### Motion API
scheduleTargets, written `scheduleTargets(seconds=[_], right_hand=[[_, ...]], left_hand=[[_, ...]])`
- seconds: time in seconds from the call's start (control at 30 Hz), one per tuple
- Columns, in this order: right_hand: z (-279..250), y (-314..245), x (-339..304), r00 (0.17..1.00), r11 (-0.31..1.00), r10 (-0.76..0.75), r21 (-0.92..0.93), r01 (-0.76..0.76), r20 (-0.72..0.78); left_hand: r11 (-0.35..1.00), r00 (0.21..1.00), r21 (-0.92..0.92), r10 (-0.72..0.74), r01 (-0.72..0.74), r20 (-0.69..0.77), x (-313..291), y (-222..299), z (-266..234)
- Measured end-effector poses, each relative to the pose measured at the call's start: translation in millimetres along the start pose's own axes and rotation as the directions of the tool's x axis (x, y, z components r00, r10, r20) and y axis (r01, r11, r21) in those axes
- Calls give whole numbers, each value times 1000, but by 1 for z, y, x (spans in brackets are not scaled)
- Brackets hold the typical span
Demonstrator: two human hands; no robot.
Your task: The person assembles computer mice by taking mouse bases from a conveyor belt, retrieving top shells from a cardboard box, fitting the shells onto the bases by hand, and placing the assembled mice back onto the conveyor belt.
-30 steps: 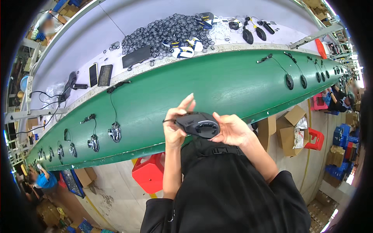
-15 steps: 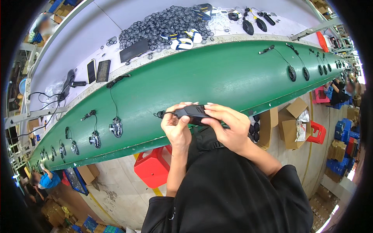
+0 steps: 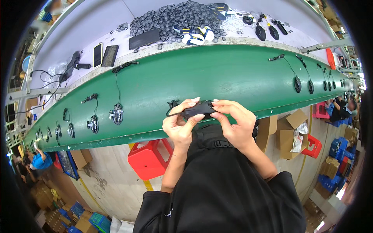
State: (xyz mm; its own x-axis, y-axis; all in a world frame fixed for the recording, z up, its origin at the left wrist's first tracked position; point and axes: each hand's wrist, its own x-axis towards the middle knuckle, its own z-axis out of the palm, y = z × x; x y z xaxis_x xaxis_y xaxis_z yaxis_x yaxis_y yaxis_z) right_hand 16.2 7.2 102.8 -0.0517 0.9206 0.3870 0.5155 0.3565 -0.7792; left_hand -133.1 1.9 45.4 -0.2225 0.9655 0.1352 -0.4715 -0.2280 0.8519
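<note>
Taking the black mouse as the middle of a clock, I saw at nine o'clock, far on the left, a row of opened mice with their cords, lying on the green belt. At ten o'clock a phone lay on the shelf, and between seven and eight o'clock a red stool stood on the floor. A little past eleven o'clock was a big heap of dark rings.

The left hand was closed around the left end of the mouse, its fingers along the far side and its thumb on the near side, pointing to two o'clock. The black cord came out beside this hand, toward nine o'clock. The mouse lay level between both hands, lifted in the air. The right hand pinched the right end, fingertips and thumb directed to about ten o'clock. The left forearm rose almost straight from near seven o'clock; the right forearm came slanting from between four and five.

At half past three stood an open carton, and at half past two black mice rested on the belt.
</note>
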Motion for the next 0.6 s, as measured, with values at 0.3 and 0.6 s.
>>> scheduleTargets(seconds=[0.3, 0.6], right_hand=[[-7, 2, -21, 901, 930, 319, 89, -358, 295], [-16, 15, -6, 955, 935, -197, -251, 251, 222]], left_hand=[[963, 991, -255, -58, 87, 118, 2, 0, -1], [699, 715, -154, -689, 698, 119, 15, 10, -17]])
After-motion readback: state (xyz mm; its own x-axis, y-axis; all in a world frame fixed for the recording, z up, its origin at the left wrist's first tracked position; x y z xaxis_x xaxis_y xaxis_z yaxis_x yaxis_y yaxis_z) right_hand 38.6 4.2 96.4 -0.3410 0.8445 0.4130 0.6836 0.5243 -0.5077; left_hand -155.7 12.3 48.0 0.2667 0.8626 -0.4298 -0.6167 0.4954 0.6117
